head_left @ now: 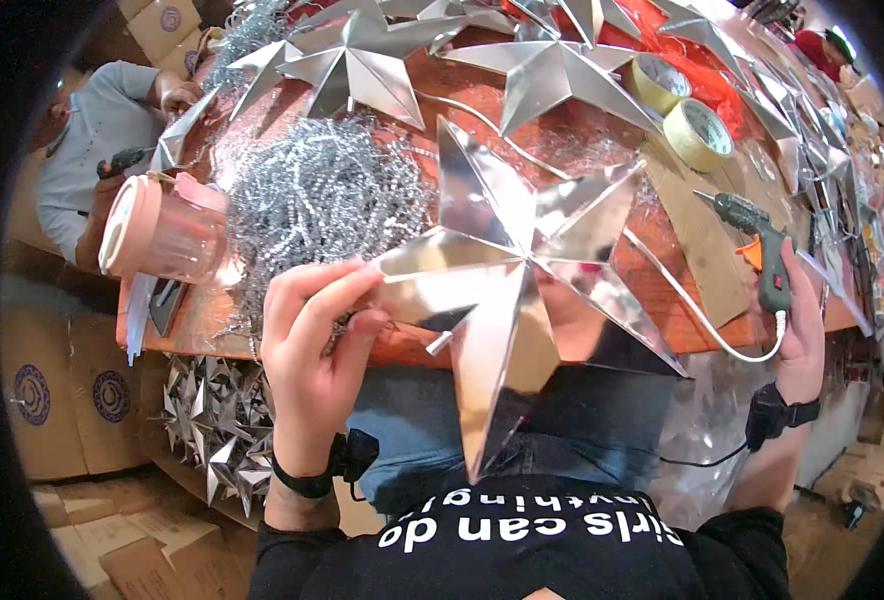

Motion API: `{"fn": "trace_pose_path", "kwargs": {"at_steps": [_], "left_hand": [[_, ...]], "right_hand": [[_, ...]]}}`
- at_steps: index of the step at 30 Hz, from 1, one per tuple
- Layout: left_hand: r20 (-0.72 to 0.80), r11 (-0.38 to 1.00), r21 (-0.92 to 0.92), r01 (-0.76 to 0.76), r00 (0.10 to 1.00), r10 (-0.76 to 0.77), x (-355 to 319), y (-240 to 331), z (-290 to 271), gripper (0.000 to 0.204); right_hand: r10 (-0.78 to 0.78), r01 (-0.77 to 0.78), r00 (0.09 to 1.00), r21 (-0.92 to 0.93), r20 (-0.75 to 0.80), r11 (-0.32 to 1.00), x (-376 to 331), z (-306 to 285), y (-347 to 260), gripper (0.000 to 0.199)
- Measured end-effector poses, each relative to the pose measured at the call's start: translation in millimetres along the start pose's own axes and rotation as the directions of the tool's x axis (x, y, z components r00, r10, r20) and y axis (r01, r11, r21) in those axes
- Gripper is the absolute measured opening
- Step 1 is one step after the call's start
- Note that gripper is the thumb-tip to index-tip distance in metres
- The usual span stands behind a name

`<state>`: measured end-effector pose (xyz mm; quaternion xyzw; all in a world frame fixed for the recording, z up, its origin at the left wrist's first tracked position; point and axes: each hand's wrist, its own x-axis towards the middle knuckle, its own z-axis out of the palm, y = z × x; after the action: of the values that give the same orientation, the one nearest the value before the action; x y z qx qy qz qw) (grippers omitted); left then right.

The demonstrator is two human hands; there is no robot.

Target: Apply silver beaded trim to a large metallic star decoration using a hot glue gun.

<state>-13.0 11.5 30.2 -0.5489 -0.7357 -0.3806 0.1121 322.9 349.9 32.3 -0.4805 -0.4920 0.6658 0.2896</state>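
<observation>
My left hand (pixel 317 335) pinches one point of a large shiny silver star (pixel 502 290), holding it up over the table's near edge. The star's raised, faceted face is toward me, and a small white tab stands out near its lower left side. Over at the right, my right hand (pixel 804 318) is wrapped around a dark green hot glue gun (pixel 777 285) with an orange trigger. Its nozzle points up and left, apart from the star. A white cord (pixel 707 325) runs from the bottom of its handle.
Silver tinsel (pixel 327 195) is heaped left of the star, beside a clear jar with a pink lid (pixel 167 228). Tape rolls (pixel 699 135) lie at the far right on cardboard. More silver stars (pixel 347 60) cover the far side. Another person (pixel 102 150) works at the left.
</observation>
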Motion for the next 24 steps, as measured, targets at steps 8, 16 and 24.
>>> {"fn": "trace_pose_path", "kwargs": {"at_steps": [8,16,24], "left_hand": [[0.1,0.996,-0.071,0.057,0.994,-0.05,18,5,-23,0.017],[0.274,0.965,0.26,-0.037,0.961,-0.038,63,-34,-19,0.018],[0.318,0.987,0.103,0.123,0.936,-0.15,92,-24,-57,0.016]], "right_hand": [[-0.446,0.199,0.879,-0.724,-0.166,0.661,21,-44,4,0.042],[-0.614,0.377,0.774,-0.668,-0.153,0.642,-35,3,-12,0.037],[-0.743,0.52,0.665,-0.67,-0.072,0.53,-79,14,-34,0.038]]}}
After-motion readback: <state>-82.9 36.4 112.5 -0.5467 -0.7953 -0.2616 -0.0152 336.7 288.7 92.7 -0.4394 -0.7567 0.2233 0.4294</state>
